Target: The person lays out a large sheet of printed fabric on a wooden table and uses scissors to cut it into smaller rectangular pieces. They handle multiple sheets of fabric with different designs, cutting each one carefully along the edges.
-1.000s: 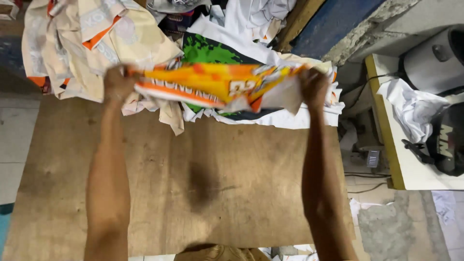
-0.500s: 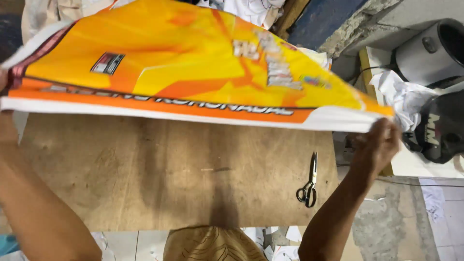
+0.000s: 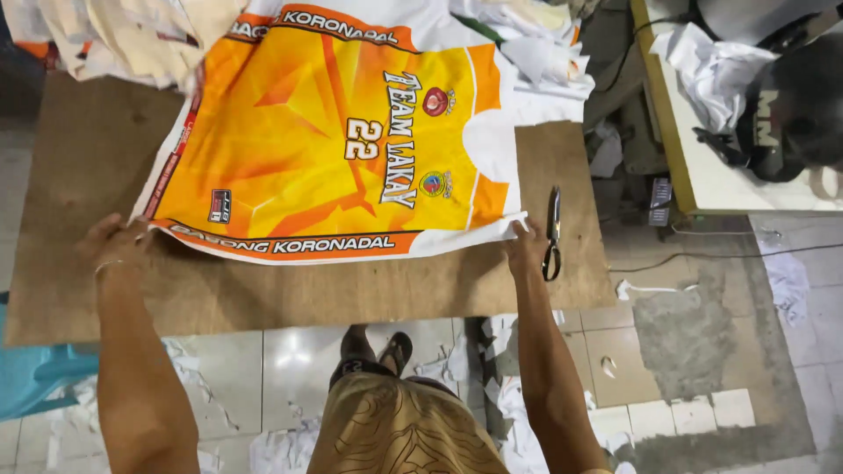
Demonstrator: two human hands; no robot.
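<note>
Tailoring workshop: scissors (image 3: 552, 233), fabric scraps (image 3: 114, 31)

A bare brown wooden tabletop (image 3: 290, 290) carries an orange and yellow printed fabric panel (image 3: 334, 140), spread flat between the hands. Scissors (image 3: 552, 233) lie just beside the right hand, at its outer side. Beyond both hands, heaped fabric pieces (image 3: 132, 35) crowd the far edge.

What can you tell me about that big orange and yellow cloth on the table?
The printed fabric panel looks like thin, smooth cloth, yellow and orange with white edges and an orange band along its sides. It carries lettering, a number and small round badges. It lies spread nearly flat on the brown wooden board. The left hand and right hand each hold a near corner. Its far edge overlaps a pile of cloth scraps.
</note>
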